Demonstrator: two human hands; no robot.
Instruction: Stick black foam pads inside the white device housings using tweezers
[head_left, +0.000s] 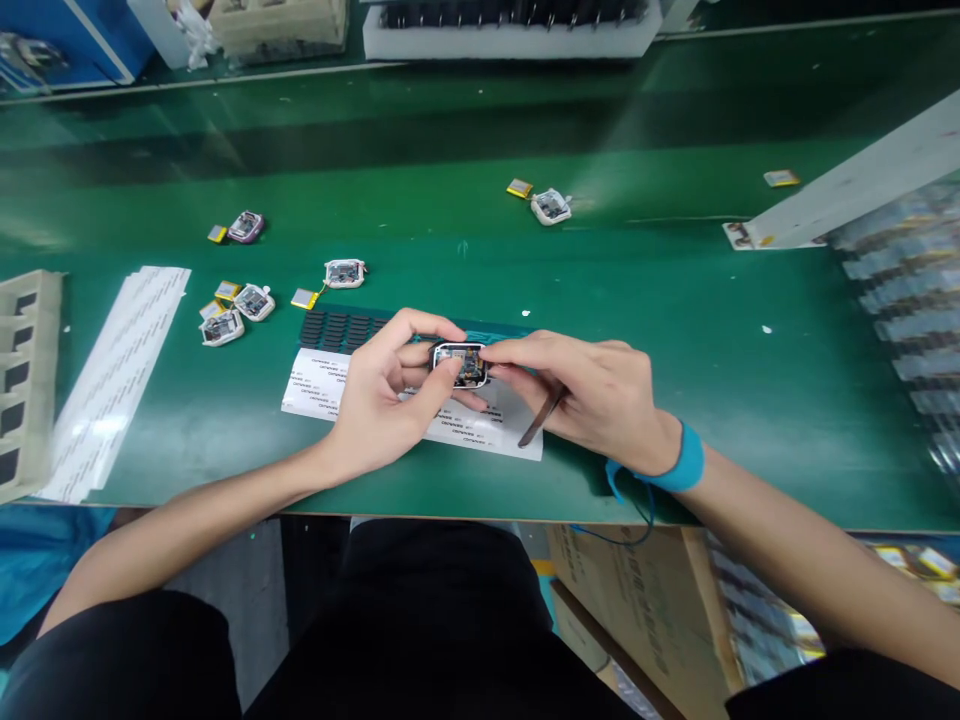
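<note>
Between the fingers of my left hand (390,395) is a white-rimmed watch case (460,365), its circuit board facing up. The left thumb lies on the board. My right hand (592,390) touches the case's right edge with thumb and index finger, and a dark tweezers-like tool (541,418) is tucked in its palm, pointing down toward me. Beneath both hands lies a white printed adhesive sheet (319,385) with rows of black pads (335,331) along its far part. A blue wrist strap (682,457) with a cord circles my right wrist.
Several open watch cases (345,273) with yellow-edged batteries (304,298) lie around the green table (645,300). Printed strips (120,370) and a beige slotted tray (28,380) are at left. A white post (855,180) and stacked clear trays (907,290) stand at right.
</note>
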